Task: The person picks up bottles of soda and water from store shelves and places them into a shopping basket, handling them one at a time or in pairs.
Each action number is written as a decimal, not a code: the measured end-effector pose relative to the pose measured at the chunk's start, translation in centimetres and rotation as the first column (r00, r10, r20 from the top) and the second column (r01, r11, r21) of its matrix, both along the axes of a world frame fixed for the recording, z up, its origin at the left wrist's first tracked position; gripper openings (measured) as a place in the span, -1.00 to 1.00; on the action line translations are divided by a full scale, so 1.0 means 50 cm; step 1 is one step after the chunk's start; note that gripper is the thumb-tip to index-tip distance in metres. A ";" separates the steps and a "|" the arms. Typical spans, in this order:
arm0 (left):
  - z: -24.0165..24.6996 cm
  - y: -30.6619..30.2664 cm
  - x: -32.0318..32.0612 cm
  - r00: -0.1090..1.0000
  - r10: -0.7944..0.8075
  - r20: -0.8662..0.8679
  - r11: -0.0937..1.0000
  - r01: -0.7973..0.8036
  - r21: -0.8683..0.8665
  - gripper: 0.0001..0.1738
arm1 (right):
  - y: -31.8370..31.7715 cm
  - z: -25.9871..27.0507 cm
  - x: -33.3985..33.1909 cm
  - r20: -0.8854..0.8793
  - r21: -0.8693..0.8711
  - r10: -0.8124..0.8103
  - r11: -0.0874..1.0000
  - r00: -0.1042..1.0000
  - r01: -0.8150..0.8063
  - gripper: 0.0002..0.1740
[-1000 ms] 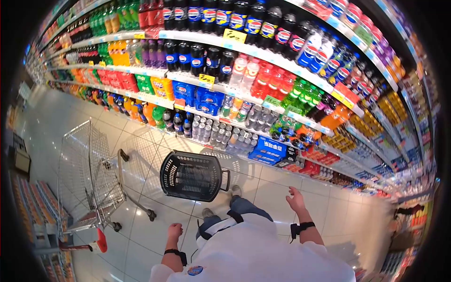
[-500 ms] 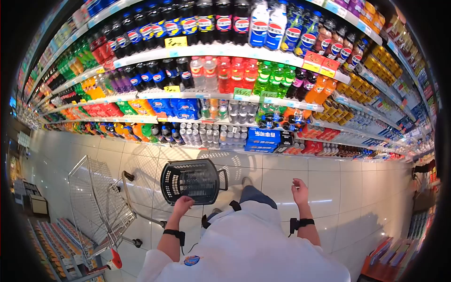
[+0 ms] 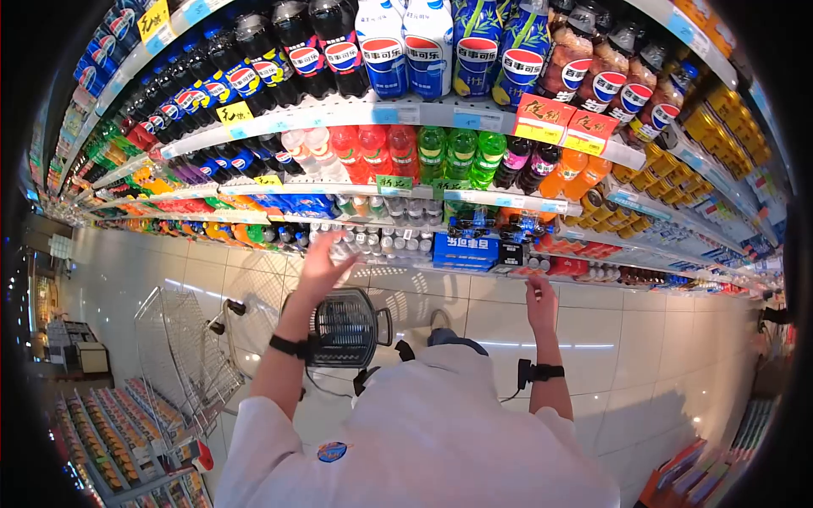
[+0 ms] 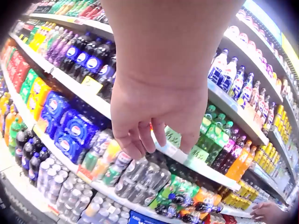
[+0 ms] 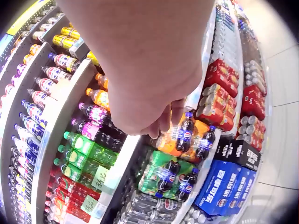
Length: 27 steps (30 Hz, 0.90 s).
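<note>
Raised from over the basket since the earlier frame, the left hand (image 3: 318, 273) now reaches out before the packs of silver cans (image 3: 398, 243) on the low shelf, thumb and fingers apart and holding nothing. Loosely bent, the right hand's fingers are empty too; that hand (image 3: 542, 305) hangs near the blue printed carton (image 3: 466, 251). Under the left forearm, which covers its left side, the black slatted plastic basket (image 3: 345, 328) sits before the person's legs. Beside it, to the left, a silver wire shopping cart (image 3: 182, 360) stands on the pale tiled floor (image 3: 500, 339). Green plastic bottles (image 3: 460, 157) line a higher shelf.
</note>
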<state>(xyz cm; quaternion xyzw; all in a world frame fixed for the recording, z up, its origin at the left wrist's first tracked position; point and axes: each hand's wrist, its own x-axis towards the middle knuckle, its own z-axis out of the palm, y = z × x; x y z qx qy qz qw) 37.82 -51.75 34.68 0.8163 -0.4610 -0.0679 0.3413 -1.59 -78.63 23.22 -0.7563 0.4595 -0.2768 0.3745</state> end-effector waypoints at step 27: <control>0.142 -0.352 0.209 0.774 0.055 0.630 0.996 -0.087 0.020 -0.36 | -0.089 -0.056 -0.011 0.155 0.175 0.044 0.982 0.987 -0.071 -0.79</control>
